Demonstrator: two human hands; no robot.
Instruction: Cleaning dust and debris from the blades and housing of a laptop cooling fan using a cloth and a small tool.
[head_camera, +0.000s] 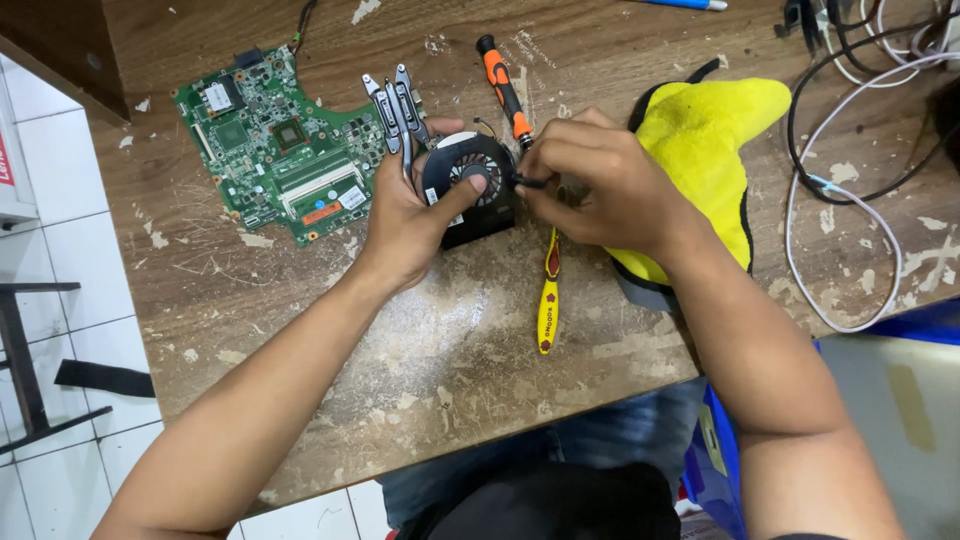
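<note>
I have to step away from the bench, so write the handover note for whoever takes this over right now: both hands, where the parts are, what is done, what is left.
Left hand: grips the black cooling fan, thumb on its hub, metal heat pipes sticking up from it.
Right hand: pinches a small black piece at the fan's edge.
Green motherboard lies apart on the wooden table, so the fan is off it.
Orange screwdriver and yellow-handled tool lie unused; yellow cloth at right.
Left: whatever the fan still needs; the fan is still in hand.

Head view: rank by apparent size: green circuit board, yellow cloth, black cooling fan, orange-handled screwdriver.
1. Green circuit board and yellow cloth: look alike, cloth partly hidden.
2. Black cooling fan, partly covered by the left hand.
3. Orange-handled screwdriver.
</note>
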